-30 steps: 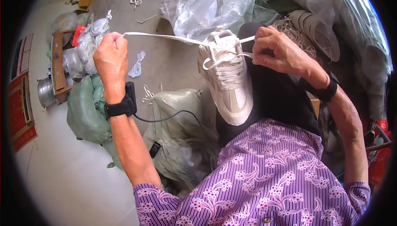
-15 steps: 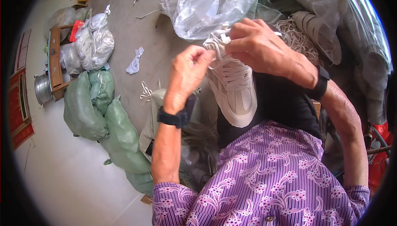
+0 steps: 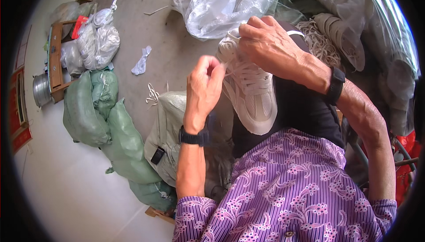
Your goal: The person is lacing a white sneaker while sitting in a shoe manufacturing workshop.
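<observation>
A beige and off-white sneaker rests on my dark-clad lap, its toe toward me. Pale flat laces cross its front. My right hand is closed over the upper eyelets, pinching the shoelace; a white lace end sticks out on its right side. My left hand is at the shoe's left side, thumb and forefinger pressed together on the lace near the collar. Its fingertips are slightly blurred, and the right fingertips are hidden behind that hand.
Beyond the shoe lies a clear plastic bag. A heap of loose laces and another beige shoe piece sit to the right. Green sacks and a pale sack with a small black device stand at left.
My left hand has shifted slightly down and away from the shoe's collar. My right hand has moved a little left over the eyelets, and more of the white lace end shows.
</observation>
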A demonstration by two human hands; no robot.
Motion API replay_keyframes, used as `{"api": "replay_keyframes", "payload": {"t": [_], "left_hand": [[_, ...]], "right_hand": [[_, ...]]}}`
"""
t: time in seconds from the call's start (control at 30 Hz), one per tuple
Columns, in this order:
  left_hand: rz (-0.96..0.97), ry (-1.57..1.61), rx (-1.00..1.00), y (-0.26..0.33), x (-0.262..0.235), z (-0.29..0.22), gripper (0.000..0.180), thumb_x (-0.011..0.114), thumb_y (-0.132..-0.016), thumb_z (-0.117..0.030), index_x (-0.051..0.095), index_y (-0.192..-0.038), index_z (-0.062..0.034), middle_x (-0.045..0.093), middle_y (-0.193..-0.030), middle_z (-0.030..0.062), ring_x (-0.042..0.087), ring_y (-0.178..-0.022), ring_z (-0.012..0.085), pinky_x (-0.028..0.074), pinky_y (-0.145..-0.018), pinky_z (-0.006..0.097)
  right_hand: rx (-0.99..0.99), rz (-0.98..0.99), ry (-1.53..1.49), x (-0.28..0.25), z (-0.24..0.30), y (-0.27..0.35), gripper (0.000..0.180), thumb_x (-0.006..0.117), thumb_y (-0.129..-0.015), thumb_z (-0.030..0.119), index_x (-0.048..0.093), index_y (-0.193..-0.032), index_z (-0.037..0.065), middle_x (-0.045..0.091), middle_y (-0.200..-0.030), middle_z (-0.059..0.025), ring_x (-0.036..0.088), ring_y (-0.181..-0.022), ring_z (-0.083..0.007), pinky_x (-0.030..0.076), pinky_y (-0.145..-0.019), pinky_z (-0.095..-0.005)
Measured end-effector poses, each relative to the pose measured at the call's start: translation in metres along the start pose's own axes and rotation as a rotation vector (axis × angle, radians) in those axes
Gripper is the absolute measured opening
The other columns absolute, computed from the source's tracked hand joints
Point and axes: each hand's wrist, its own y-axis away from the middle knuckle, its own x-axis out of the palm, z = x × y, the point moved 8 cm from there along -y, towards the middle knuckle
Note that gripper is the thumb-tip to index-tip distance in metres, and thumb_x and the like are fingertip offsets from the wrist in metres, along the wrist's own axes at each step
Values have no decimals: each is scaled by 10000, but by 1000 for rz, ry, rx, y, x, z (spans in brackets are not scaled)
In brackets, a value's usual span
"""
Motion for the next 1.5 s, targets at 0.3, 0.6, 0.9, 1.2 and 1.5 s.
{"api": "replay_keyframes", "payload": {"t": [0.3,0.6,0.9,1.2,1.5], "left_hand": [[81,-164,478,-56,29,-47,250,567,-900,-140,637,-1130,-71,571,-1110,124,578,-979,246,485,-829,338],[180,-170,547,-56,43,-50,204,612,-856,-107,679,-1041,-53,576,-1098,128,565,-1044,257,456,-909,339],[15,-389,712,-35,13,-77,158,670,-820,-118,587,-754,0,596,-962,79,561,-869,195,447,-765,319],[251,499,33,-16,-13,-43,398,537,-964,-346,578,-712,-41,614,-1093,114,547,-821,143,461,-781,322],[207,1513,9,-15,-16,-13,326,494,-964,-386,692,-971,-127,619,-1213,33,493,-715,146,419,-717,330]], "right_hand": [[63,30,-214,1,5,8,83,572,-821,139,572,-886,88,603,-842,-43,570,-927,-220,387,-803,-406],[178,-69,-236,-80,-41,46,88,625,-833,102,600,-883,33,612,-757,-112,581,-763,-315,468,-699,-403],[423,60,152,-80,-100,121,112,599,-870,154,631,-919,58,625,-877,-69,565,-863,-265,416,-806,-372],[876,-565,-1521,-26,-140,168,161,633,-918,231,619,-973,80,619,-928,7,575,-862,-69,485,-815,-271],[568,-641,-2022,-11,-132,136,255,571,-954,219,534,-1162,76,601,-919,-27,597,-894,-154,516,-849,-316]]}}
